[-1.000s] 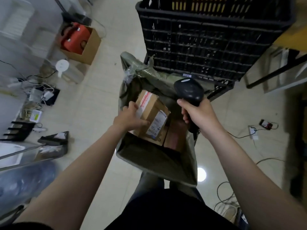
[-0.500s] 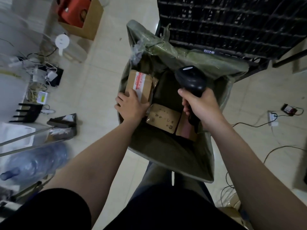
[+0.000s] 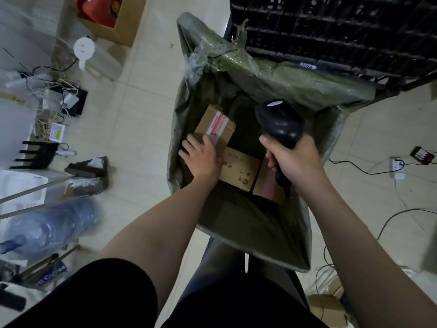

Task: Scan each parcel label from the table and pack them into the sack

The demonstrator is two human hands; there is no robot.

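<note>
Left hand holds the parcel by its near end, down inside the sack: fingers curl over the near-left edge and the palm covers that end, so the far end with the red-and-white tape strip sticks out past the knuckles. Parcel sits tilted against the sack's left wall, just beside a second box; can't tell whether it rests on the bottom, since hand and wall hide the underside. Right hand has a closed grip round the handle of the scanner, thumb up on the neck, head pointing away over the sack mouth, apart from the parcel. Sack contents: parcel at left, second box flat in the middle with dark print on top, third box with pinkish tape to its right, partly hidden behind the scanner handle and right hand. Far part of the sack's interior is too dark to make out. Print on the boxes is too small to read. Sack is green woven, mouth open, far rim folded against a black crate, near rim by the person's legs. Crate is cut off at the top and right edges. Floor at left: blue water bottle, blurred; at right a power strip with cables
</note>
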